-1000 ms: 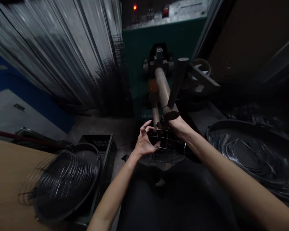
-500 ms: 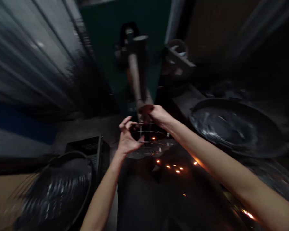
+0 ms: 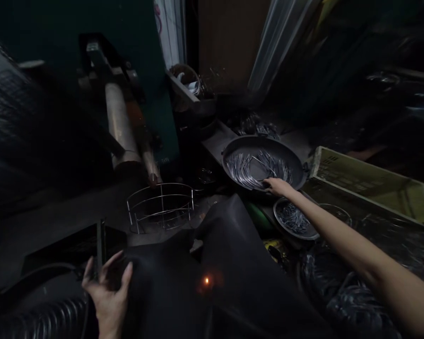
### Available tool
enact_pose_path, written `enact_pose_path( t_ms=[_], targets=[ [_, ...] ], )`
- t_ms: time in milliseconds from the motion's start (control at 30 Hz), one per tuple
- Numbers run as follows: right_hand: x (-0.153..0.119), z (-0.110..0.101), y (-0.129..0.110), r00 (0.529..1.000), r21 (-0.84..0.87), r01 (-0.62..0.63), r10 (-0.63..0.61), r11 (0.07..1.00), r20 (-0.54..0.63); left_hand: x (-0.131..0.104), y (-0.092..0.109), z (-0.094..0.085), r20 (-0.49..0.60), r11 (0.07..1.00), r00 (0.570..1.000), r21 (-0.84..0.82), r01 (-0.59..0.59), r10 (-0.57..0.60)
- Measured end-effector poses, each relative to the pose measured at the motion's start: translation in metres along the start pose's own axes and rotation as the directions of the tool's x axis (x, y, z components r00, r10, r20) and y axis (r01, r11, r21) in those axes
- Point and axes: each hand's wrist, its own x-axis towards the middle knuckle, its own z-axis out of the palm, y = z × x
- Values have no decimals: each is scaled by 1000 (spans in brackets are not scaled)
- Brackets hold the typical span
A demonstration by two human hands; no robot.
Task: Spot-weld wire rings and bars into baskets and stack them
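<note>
A round wire frame [image 3: 162,207] with rings joined by short uprights stands below the machine's arms. My left hand [image 3: 108,282] is at the lower left, fingers spread, holding nothing, near a dark box and the wire frame. On the right, my right hand [image 3: 277,186] reaches over the near rim of a large dark pan [image 3: 297,160]. Curved metal wires [image 3: 243,172] lie in the pan. The fingertips point down at the rim; what they hold, if anything, is too small to make out.
A green machine [image 3: 159,113] with a thick cylindrical arm stands at the left. Beside the pan are a small bowl of short metal pieces [image 3: 293,216] and a yellow-green crate [image 3: 371,188]. Dark cloth [image 3: 229,245] covers the lap, with a glowing spark above it.
My right hand has left the wire frame and moved right to the pan. The left hand has let go and dropped lower left. The view has turned right, and most sparks are gone.
</note>
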Motion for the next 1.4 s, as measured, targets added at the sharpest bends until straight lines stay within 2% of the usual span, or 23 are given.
enact_pose_path(
  t_ms=[100, 200, 333, 400, 433, 467, 500, 567, 633, 700, 767, 800, 867, 933, 967, 1033, 1100, 1133, 1167, 1233, 1267, 1300, 1400],
  targets=[
    [1, 13, 10, 998, -27, 58, -58, 998, 17, -16, 20, 14, 103, 998, 994, -40, 43, -39],
    [0, 9, 14, 996, -57, 86, -87, 995, -9, -22, 52, 37, 273, 998, 961, 27, -56, 46],
    [-8, -11, 11, 973, -20, 139, -140, 990, -181, -24, 98, 73, 482, 969, 846, -30, -245, 228],
    [-17, -32, -6, 946, 226, 99, -21, 969, -325, -23, 121, 95, 539, 950, 784, -121, -289, 307],
    [-23, -46, -18, 930, 417, 83, 81, 905, -359, -23, 134, 107, 561, 944, 760, -165, -285, 327],
    [-30, -61, -34, 915, 603, 74, 186, 795, -357, -22, 147, 121, 581, 943, 743, -201, -265, 332],
    [-36, -78, -53, 923, 775, 93, 237, 625, -302, -22, 159, 136, 598, 944, 730, -232, -236, 330],
    [-50, -113, -94, 953, 901, 153, 180, 406, -243, -25, 184, 166, 614, 941, 721, -295, -165, 319],
    [-62, -147, -134, 983, 983, 175, 38, 60, -177, -30, 202, 189, 628, 921, 709, -383, -76, 320],
    [-70, -178, -167, 987, 969, 143, -44, -202, -155, -36, 212, 200, 703, 889, 654, -447, 99, 280],
    [-73, -200, -191, 987, 937, 123, -57, -327, -150, -40, 211, 199, 766, 857, 610, -440, 268, 203],
    [-73, -206, -200, 988, 924, 110, -60, -365, -141, -40, 209, 195, 772, 847, 615, -426, 317, 158],
    [-73, -203, -217, 990, 909, 92, -58, -407, -126, -35, 203, 184, 727, 848, 682, -409, 338, 79],
    [-77, -182, -234, 982, 934, 135, -83, -330, -171, -23, 197, 168, 665, 867, 747, -387, 313, 27],
    [-80, -168, -242, 970, 952, 189, -105, -242, -219, -15, 195, 158, 657, 885, 754, -358, 296, 14],
    [-84, -139, -256, 934, 950, 309, -176, -47, -312, 1, 189, 131, 688, 944, 726, -246, 220, 10],
    [-79, -118, -269, 919, 938, 345, -214, 28, -331, 18, 178, 94, 726, 992, 688, -94, 84, 11],
    [-72, -112, -275, 923, 944, 329, -213, 9, -320, 28, 171, 75, 708, 1000, 706, -26, 3, 17],
    [-63, -109, -283, 928, 951, 309, -208, -23, -307, 38, 163, 56, 653, 997, 756, 28, -73, 37],
    [-38, -110, -299, 937, 956, 283, -188, -82, -294, 63, 145, 29, 446, 968, 884, 130, -216, 137],
    [-26, -112, -307, 942, 956, 272, -174, -108, -287, 76, 136, 23, 378, 940, 904, 183, -287, 202],
    [-14, -113, -316, 949, 959, 250, -163, -135, -270, 88, 126, 22, 354, 909, 899, 225, -350, 259],
    [9, -111, -339, 970, 971, 97, -197, -219, -142, 114, 100, 44, 424, 872, 843, 204, -444, 330]
  ],
)
